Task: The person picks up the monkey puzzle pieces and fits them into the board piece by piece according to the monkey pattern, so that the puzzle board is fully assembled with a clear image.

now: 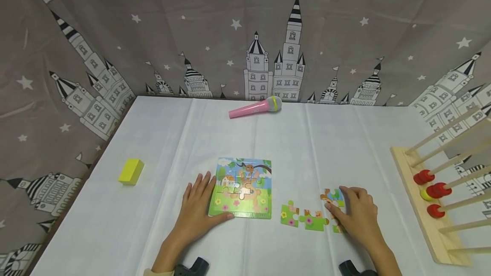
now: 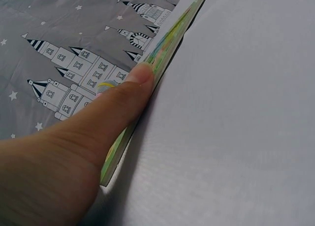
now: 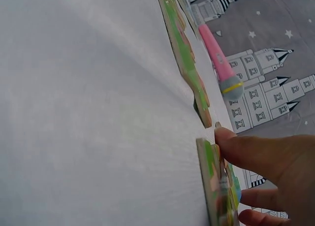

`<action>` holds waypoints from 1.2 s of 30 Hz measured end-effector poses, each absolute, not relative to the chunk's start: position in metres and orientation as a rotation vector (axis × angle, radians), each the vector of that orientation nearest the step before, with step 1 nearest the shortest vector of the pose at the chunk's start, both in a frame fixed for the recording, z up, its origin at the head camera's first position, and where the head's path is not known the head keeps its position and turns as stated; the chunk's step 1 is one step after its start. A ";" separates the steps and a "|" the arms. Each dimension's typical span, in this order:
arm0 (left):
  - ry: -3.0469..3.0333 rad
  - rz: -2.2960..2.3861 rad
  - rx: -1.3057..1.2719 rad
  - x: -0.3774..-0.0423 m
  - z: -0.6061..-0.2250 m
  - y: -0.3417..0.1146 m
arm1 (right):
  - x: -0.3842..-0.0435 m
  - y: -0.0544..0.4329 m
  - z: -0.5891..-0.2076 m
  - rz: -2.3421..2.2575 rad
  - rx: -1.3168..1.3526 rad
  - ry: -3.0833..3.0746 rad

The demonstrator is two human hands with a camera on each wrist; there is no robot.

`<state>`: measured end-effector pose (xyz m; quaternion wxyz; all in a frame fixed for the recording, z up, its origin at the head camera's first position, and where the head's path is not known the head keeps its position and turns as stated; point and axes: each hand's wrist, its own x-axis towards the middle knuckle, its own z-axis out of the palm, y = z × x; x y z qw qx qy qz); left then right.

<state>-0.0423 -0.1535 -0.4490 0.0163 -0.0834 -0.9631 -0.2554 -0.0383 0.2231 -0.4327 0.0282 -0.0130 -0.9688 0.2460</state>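
Head view: puzzle (image 1: 245,188) on the bench (image 1: 161,135), loose piece (image 1: 338,195) pinched in the right hand (image 1: 358,216).
Left hand (image 1: 196,212): fingers straight, thumb touching the puzzle; leaning too hard might skid it, and a sloppy lift could scatter neighbouring pieces (image 1: 315,224).

Right hand (image 1: 358,214) hides part of the jigsaw piece (image 1: 337,197) it pinches and most of a lower piece (image 1: 338,228). Right of it, rods (image 1: 466,225) run out of frame. Left hand (image 1: 195,208): sleeve (image 1: 159,272) cut off; beyond the thumb, jigsaw puzzle (image 1: 241,188) lettering (image 1: 263,215) illegible.
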 end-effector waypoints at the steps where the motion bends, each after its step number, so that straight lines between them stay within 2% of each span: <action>1: -2.995 -0.794 -0.259 -0.042 -0.449 -0.153 | -0.039 0.223 -0.433 0.767 -0.048 -2.987; 11: -2.993 -0.795 -0.263 -0.043 -0.449 -0.153 | -0.042 0.222 -0.433 0.913 -0.053 -2.914; 30: -2.987 -0.773 -0.282 -0.043 -0.450 -0.154 | -0.039 0.221 -0.439 1.006 0.327 -2.635; 36: -2.983 -0.778 -0.282 -0.043 -0.450 -0.154 | -0.038 0.216 -0.439 1.013 0.370 -2.555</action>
